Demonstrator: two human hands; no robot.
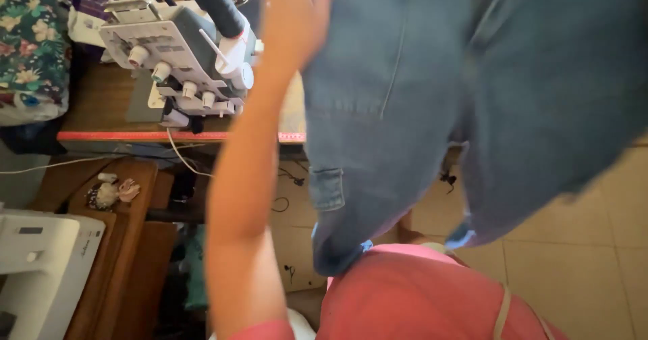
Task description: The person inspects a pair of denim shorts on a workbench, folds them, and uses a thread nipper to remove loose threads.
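One arm reaches up through the middle of the view, and the left hand (295, 12) seems to grip a pair of blue jeans (432, 110) near the top edge, though blur and the frame edge hide the fingers, so I cannot tell how firmly it is closed. The right hand is out of sight, probably behind the cloth. The jeans hang lifted in front of the person, above a red-clad lap (412, 293), legs dangling toward the tiled floor (594, 245). Behind stands an overlock sewing machine (189, 56) on a wooden table (101, 103). By my reading the garment is being held up and shaken out or inspected; whatever follows calls for a steady two-handed hold along the waistband.
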